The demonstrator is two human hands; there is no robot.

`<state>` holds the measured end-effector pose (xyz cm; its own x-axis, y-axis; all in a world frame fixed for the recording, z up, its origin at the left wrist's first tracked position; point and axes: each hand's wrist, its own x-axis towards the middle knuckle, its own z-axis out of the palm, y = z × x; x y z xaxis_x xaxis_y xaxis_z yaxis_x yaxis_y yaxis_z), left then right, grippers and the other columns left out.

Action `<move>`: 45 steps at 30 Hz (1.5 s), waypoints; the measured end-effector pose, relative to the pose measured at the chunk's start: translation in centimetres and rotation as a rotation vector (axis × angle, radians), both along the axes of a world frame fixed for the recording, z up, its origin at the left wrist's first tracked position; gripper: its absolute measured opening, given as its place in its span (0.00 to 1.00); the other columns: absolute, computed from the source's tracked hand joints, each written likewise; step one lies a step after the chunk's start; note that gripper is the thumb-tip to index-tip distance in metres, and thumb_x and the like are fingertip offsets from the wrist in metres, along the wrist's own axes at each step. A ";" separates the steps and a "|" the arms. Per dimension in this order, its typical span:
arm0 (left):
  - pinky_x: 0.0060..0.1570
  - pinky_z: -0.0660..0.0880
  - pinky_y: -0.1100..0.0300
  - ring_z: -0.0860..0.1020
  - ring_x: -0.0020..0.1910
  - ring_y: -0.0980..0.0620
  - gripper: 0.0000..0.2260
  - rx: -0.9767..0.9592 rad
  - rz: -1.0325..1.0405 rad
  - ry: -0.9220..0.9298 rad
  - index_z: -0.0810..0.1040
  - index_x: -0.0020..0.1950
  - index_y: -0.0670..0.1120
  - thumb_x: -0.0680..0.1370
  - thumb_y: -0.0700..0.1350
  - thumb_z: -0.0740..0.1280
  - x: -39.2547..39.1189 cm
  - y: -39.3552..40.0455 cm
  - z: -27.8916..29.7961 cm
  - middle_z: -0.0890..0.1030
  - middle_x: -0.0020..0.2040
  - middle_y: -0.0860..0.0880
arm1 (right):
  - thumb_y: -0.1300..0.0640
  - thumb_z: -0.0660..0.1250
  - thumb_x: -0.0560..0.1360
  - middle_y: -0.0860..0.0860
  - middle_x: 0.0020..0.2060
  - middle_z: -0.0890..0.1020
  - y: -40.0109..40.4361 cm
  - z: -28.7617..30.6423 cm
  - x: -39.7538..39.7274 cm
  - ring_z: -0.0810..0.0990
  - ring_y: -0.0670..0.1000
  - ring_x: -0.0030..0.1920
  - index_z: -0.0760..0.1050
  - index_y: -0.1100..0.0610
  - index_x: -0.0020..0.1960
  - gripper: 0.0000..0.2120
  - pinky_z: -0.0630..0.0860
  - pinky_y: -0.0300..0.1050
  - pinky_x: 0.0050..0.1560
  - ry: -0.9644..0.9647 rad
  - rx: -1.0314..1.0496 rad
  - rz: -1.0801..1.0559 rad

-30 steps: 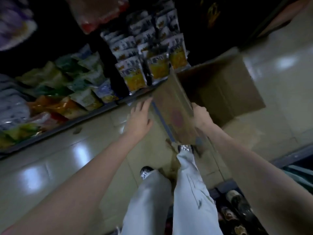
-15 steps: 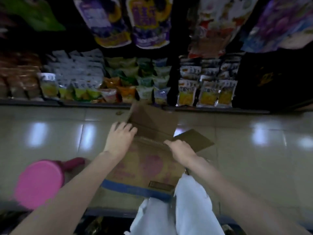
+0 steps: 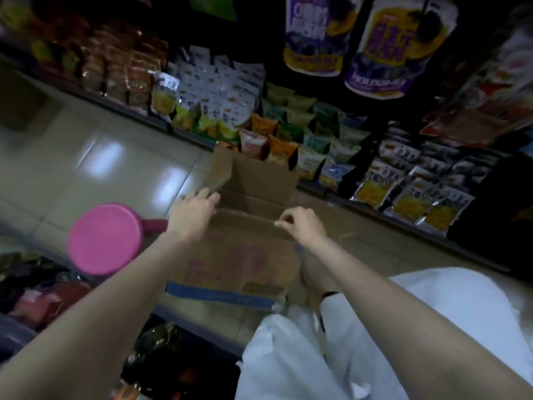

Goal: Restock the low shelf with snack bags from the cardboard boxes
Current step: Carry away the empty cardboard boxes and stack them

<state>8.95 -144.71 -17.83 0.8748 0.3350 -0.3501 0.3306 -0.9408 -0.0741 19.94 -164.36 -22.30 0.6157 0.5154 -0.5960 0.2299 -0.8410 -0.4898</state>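
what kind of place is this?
Most likely a small shop aisle: a low shelf packed with snack bags, large bags hanging above, and a cardboard box on the tiled floor.

Dim shop aisle; glossy pale floor tiles (image 3: 95,157) reflecting ceiling lights; pink round stool (image 3: 105,239) at left.
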 end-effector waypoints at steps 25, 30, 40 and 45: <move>0.46 0.67 0.51 0.69 0.58 0.43 0.08 0.127 0.566 -0.339 0.73 0.56 0.45 0.79 0.45 0.62 -0.4 9.3 11.0 0.74 0.55 0.44 | 0.49 0.69 0.73 0.54 0.68 0.71 18.1 9.2 9.1 0.69 0.57 0.68 0.69 0.56 0.68 0.26 0.66 0.58 0.68 -0.043 0.094 0.566; 0.44 0.70 0.52 0.71 0.57 0.44 0.10 0.092 0.672 -0.487 0.75 0.57 0.45 0.77 0.46 0.65 -1.8 14.8 13.4 0.75 0.55 0.46 | 0.43 0.67 0.73 0.55 0.53 0.80 25.6 14.5 9.9 0.78 0.52 0.50 0.79 0.59 0.57 0.22 0.72 0.39 0.49 -0.016 0.242 0.603; 0.45 0.72 0.48 0.73 0.53 0.41 0.09 0.099 0.949 -0.782 0.76 0.52 0.42 0.76 0.45 0.67 -11.6 31.0 16.9 0.76 0.50 0.42 | 0.49 0.67 0.74 0.56 0.54 0.81 49.6 23.1 0.6 0.74 0.58 0.59 0.79 0.56 0.56 0.14 0.66 0.50 0.59 -0.485 0.422 0.795; 0.37 0.71 0.51 0.75 0.48 0.40 0.07 0.268 0.913 -0.904 0.77 0.49 0.41 0.74 0.42 0.69 -15.2 36.9 20.0 0.77 0.45 0.43 | 0.48 0.69 0.72 0.58 0.68 0.66 60.4 27.2 -2.9 0.61 0.60 0.69 0.71 0.53 0.65 0.24 0.59 0.47 0.68 -0.376 0.436 0.801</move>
